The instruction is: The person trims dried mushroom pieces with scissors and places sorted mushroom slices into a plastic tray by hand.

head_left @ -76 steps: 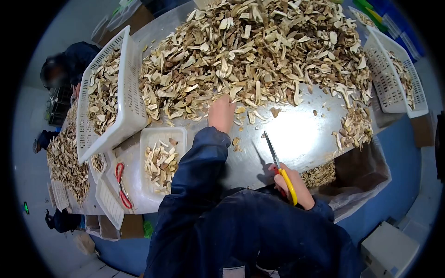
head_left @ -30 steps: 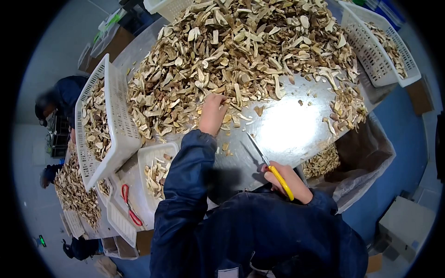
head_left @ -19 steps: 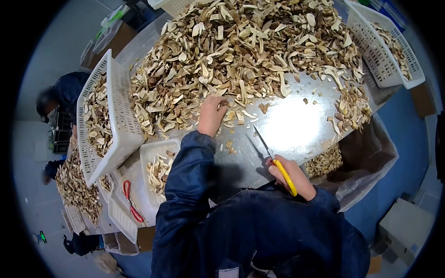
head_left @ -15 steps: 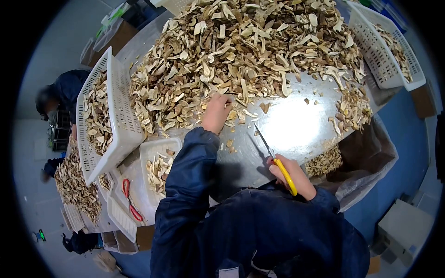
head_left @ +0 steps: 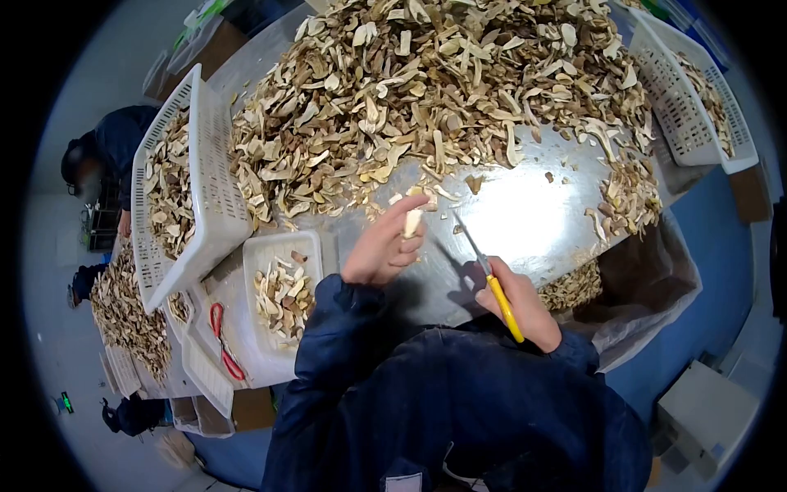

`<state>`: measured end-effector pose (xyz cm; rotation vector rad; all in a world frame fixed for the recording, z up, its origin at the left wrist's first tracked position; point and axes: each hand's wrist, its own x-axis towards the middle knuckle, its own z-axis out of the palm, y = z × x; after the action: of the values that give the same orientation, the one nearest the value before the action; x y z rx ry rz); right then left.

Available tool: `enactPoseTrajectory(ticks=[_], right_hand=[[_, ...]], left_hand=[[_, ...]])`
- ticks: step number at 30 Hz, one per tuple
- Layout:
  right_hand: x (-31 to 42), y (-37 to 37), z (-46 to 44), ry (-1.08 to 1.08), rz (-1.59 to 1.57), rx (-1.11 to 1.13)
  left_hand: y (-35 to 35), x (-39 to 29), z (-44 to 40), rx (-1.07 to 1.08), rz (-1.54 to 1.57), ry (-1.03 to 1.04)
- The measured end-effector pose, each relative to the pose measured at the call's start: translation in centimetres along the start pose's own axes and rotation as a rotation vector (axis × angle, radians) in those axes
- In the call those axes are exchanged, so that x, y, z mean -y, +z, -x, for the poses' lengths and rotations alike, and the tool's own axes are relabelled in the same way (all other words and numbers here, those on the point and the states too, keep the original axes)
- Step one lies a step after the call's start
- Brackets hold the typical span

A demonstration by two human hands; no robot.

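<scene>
A pale mushroom slice (head_left: 412, 223) is pinched in my left hand (head_left: 384, 246), held above the metal table in front of me. My right hand (head_left: 522, 303) grips yellow-handled scissors (head_left: 502, 305), whose blades point up and to the left, away from my body. Beyond both hands spreads a large heap of dried mushroom slices (head_left: 410, 107). A few small scraps lie on the metal near the scissor tips. Left of my left forearm, a white tray (head_left: 320, 246) holds a smaller batch of slices.
White perforated baskets with slices stand at left (head_left: 221, 189) and right (head_left: 668, 111). Red-handled scissors (head_left: 221, 340) lie left of the tray. A lined bin (head_left: 656, 287) with slices is below the table's right edge. A co-worker (head_left: 115, 152) bends over at the far left.
My left hand has come back from the heap's edge toward me and now holds a mushroom slice. The right hand with the scissors has barely moved.
</scene>
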<state>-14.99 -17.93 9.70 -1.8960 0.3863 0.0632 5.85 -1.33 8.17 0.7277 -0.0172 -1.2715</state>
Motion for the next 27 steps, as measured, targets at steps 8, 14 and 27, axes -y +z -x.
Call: enactPoseTrajectory(ticks=[8, 14, 27], right_hand=[[-0.8, 0.2, -0.2, 0.033, -0.028, -0.005], [-0.6, 0.6, 0.4, 0.002, -0.009, -0.02], [-0.7, 0.3, 0.6, 0.019, -0.015, -0.011]], left_hand=[[-5.1, -2.3, 1.1, -0.478, -0.595, 0.206], [-4.5, -0.2, -4.7, -0.581, -1.807, 0.62], [-6.1, -6.0, -2.9, -0.505, -0.359, 0.388]])
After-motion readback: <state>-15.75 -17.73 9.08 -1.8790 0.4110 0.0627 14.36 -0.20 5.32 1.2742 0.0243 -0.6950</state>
